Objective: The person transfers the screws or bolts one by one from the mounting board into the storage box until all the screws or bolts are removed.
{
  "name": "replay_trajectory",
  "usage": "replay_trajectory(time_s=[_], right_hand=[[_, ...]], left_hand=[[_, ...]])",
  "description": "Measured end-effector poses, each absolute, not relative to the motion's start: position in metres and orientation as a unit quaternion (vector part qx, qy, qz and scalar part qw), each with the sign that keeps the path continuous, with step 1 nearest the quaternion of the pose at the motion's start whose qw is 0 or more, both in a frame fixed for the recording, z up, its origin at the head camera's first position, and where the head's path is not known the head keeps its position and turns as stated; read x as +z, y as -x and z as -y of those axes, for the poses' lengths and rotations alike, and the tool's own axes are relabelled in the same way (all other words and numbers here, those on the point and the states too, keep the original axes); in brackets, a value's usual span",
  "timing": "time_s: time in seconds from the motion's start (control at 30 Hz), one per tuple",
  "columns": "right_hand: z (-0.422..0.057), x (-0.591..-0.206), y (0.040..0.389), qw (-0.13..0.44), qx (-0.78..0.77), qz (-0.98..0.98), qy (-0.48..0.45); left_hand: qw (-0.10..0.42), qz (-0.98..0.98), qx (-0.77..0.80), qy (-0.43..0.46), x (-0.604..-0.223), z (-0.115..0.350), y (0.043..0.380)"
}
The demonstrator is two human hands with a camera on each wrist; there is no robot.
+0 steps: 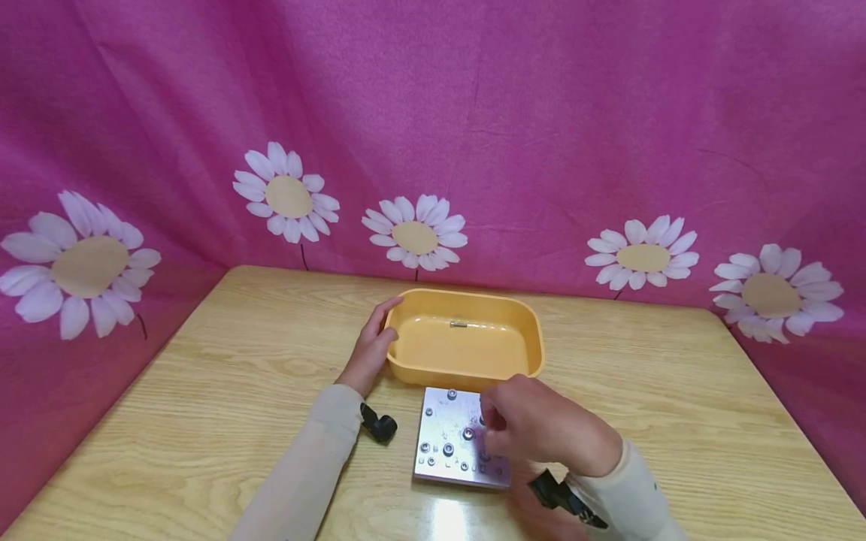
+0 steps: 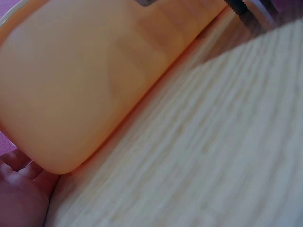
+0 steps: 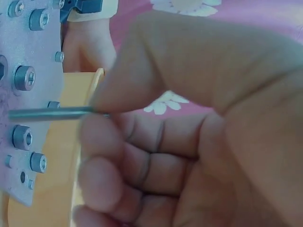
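Note:
My left hand (image 1: 372, 347) grips the left end of a yellow plastic tray (image 1: 467, 373), its fingers along the rim; in the left wrist view, fingertips (image 2: 28, 170) touch the tray's outer corner. In front of the tray is a square metal plate (image 1: 443, 421) set with several socket-head screws (image 3: 24, 78) of different sizes. Over the plate's right side, my right hand (image 1: 551, 427) pinches a thin, smooth metal rod (image 3: 49, 113) between thumb and index finger. The rod points toward the plate's screw heads; whether it touches one I cannot tell. A small metal screw (image 1: 458, 324) lies inside the tray.
A wood-grain table (image 1: 223, 406) carries everything. Pink cloth (image 1: 514, 135) with white daisies hangs behind and at both sides. Black straps with small mounts (image 1: 380, 427) sit on both sleeved wrists. A dark threaded shank (image 2: 236, 6) shows near the tray in the left wrist view.

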State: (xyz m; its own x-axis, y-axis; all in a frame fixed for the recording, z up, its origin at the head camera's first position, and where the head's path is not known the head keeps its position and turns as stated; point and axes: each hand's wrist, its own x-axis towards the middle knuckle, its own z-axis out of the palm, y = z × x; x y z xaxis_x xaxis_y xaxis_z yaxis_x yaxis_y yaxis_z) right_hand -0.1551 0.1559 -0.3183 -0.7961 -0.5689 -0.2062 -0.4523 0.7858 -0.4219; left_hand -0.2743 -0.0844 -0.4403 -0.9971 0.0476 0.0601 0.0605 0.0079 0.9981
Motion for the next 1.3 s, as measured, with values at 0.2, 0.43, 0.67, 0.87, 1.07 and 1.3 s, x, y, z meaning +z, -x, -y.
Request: replay_trajectory(time_s=[0.2, 0.43, 0.67, 0.87, 1.07, 1.3], right_hand=[[-0.159, -0.323, 0.161, 0.127, -0.193, -0.92, 0.317], [-0.159, -0.327, 0.168, 0.094, -0.21, -0.914, 0.335], [-0.161, -0.333, 0.178, 0.061, -0.242, -0.908, 0.335], [-0.161, -0.34, 0.188, 0.005, -0.282, -0.899, 0.334], [-0.167, -0.349, 0.201, -0.045, -0.332, -0.884, 0.326], [-0.177, -0.362, 0.22, -0.07, -0.367, -0.883, 0.284]], left_hand=[[0.008, 0.712, -0.702, 0.033, -0.44, 0.086, 0.273], [0.014, 0.709, -0.704, 0.041, -0.441, 0.089, 0.274], [-0.009, 0.697, -0.716, 0.039, -0.432, 0.091, 0.27], [-0.009, 0.7, -0.712, 0.043, -0.424, 0.091, 0.265], [-0.002, 0.693, -0.72, 0.046, -0.436, 0.091, 0.273], [0.018, 0.699, -0.713, 0.051, -0.442, 0.086, 0.276]])
